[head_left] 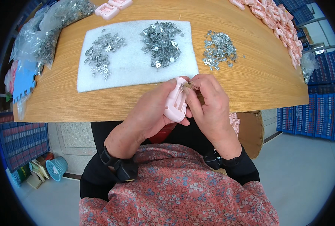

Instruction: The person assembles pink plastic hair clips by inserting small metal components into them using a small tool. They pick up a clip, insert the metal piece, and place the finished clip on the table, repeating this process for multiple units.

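My left hand [151,109] is closed round a pale pink plastic casing [172,112] with a long recess in its face, held tilted just past the table's near edge. At the casing's upper end, the thumb and fingers of my right hand [213,103] pinch a small thin metal piece [188,86] against the recess. The fingertips hide most of that piece, so its exact seating cannot be told. Beyond my hands, a white foam sheet [131,75] bears two piles of small metal pieces, a left pile [103,51] and a denser right pile [162,43].
Another heap of metal pieces [220,49] sits on the wooden table [250,84], right of the foam. Many pink casings [274,22] crowd the far right edge. Clear bags of metal parts [67,15] lie far left. A cardboard box [250,132] stands below the table.
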The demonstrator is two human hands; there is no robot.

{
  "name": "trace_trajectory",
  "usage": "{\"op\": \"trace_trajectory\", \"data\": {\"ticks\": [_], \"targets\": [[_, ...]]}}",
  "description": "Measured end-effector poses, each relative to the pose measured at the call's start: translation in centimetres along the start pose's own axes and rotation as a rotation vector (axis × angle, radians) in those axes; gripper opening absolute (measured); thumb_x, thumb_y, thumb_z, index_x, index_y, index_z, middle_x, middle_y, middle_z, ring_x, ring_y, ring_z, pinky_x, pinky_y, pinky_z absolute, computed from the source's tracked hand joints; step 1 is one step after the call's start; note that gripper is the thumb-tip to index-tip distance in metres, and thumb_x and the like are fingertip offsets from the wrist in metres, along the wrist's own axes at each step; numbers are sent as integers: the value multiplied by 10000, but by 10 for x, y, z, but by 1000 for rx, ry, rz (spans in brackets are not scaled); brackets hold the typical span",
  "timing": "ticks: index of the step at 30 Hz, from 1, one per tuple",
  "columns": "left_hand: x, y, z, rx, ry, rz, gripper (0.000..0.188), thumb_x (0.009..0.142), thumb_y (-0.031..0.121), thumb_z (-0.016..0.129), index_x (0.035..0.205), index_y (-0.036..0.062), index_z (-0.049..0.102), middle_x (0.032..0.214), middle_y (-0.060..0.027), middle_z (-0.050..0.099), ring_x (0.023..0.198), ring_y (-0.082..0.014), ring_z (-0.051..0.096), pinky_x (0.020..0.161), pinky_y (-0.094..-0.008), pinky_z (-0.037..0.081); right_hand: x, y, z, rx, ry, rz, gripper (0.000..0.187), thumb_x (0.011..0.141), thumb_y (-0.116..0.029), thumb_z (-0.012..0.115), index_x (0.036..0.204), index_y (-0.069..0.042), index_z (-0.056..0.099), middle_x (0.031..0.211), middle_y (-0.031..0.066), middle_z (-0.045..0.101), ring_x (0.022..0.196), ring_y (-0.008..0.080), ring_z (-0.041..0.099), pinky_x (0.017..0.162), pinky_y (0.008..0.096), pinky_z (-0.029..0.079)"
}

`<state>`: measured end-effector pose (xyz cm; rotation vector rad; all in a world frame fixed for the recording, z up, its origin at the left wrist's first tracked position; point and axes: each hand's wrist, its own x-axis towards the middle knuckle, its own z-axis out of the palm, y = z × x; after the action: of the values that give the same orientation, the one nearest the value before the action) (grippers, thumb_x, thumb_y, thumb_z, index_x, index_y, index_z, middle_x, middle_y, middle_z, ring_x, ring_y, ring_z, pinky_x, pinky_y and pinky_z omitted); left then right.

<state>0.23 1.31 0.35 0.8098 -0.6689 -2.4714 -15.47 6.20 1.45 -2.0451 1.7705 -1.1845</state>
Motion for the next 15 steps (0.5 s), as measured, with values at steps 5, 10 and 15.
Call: {"op": "trace_trajectory", "data": {"ticks": [5,10,15], "targets": [[0,2,1,7,-37,4,477,1067,341,243,1382,37,432,1019,-145,656,811,-237,680,679,-373,598,-6,1,-6,180,-9,286,207,853,-68,696,1030,3,615,850,116,604,707,215,626,638,343,512],[-2,0,2,51,-79,19,524,1069,357,250,1470,30,330,1037,-188,645,822,-251,680,723,-373,595,-3,3,-16,472,-216,483,228,902,-94,677,1092,13,612,844,46,602,722,92,574,640,272,505],[0,-1,-2,73,-137,37,565,1069,371,250,1526,39,236,1037,-189,645,817,-254,679,720,-371,594,1,1,-20,646,-227,559,188,957,-126,636,1076,18,611,867,0,621,748,33,553,620,216,488]]}}
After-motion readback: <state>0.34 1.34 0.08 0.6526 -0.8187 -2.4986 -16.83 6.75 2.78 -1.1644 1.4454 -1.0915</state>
